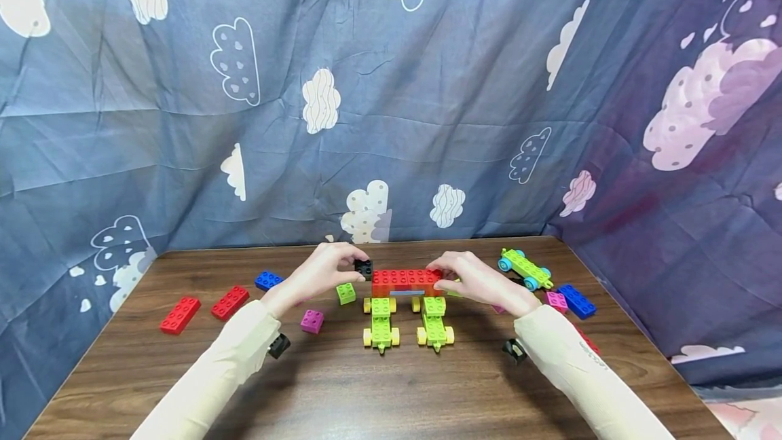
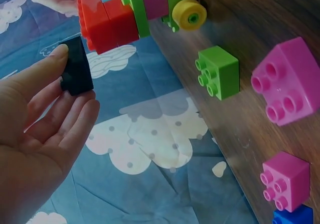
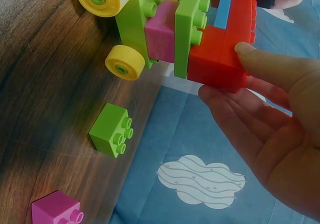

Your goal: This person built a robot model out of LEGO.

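Left hand [image 1: 320, 273] pinching black block [image 1: 364, 269], just beside left end of red blocks [image 1: 394, 280]. Right hand [image 1: 473, 278] gripping their right end. Red blocks top green cars [image 1: 381, 333] with yellow wheels, mid-width, toward worktop's [image 1: 366, 392] far edge.

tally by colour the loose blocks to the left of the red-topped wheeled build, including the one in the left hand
Black plastic block, held in the left hand: 1
Red rectangular plastic blocks: 2
Blue rectangular plastic block: 1
Lime-green square plastic block: 1
Pink square plastic blocks, both showing in the left wrist view: 2
Total: 7
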### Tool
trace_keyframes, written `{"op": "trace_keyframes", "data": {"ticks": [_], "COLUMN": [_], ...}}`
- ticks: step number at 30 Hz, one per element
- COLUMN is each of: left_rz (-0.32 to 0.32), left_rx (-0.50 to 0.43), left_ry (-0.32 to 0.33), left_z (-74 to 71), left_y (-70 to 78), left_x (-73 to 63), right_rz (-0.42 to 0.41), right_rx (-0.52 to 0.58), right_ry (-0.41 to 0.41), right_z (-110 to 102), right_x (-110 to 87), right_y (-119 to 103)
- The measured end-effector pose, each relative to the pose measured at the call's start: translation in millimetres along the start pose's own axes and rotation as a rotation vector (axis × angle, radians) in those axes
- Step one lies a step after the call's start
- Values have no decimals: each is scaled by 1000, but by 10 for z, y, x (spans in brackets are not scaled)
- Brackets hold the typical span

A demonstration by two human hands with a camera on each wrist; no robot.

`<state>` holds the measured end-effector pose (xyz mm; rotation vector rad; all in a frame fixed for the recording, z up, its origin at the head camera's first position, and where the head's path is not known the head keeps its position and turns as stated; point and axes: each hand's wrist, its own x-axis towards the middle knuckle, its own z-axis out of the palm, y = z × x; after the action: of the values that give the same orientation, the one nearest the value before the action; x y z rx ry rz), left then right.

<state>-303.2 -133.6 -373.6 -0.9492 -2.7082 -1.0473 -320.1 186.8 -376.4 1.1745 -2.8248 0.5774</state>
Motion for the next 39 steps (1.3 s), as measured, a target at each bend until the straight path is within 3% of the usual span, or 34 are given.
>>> {"op": "trace_keyframes", "data": {"ticks": [24, 39], "left_rz": [12, 44], "left_rx": [14, 14], "left_ry": [-20, 18], "left_z": [102, 168], "left_y": [33, 58], "left_x": [78, 70], "right_rz": [-25, -33], "right_rx": [-5, 2], "right_ry": [62, 67], "right_z": [-41, -32], "right_x": [-77, -77], "right_y": [66, 60]}}
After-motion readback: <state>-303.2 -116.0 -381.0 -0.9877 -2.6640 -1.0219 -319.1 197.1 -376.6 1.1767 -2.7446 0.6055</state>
